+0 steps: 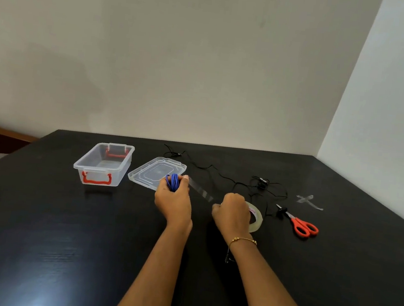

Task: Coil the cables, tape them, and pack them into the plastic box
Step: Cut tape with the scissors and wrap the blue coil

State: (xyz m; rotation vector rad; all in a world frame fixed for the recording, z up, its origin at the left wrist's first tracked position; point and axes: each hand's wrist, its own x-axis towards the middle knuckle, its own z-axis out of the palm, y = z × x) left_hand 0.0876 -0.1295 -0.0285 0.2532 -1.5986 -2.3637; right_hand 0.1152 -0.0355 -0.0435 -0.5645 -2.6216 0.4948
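Fingers (184, 179) clamp coiled blue cable (174, 182); right hand (232, 211) grips glossy tape roll (255, 216).

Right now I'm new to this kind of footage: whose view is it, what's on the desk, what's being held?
There is one picture, taken from a camera on a person's head, looking down at their bare hands; no robot. The left hand grips a coiled blue cable. The right hand holds a roll of clear tape, with a strip stretched from roll to coil. On the black table sit an open plastic box, empty as far as shows, its lid beside it, a loose black cable, orange scissors and a tape scrap.
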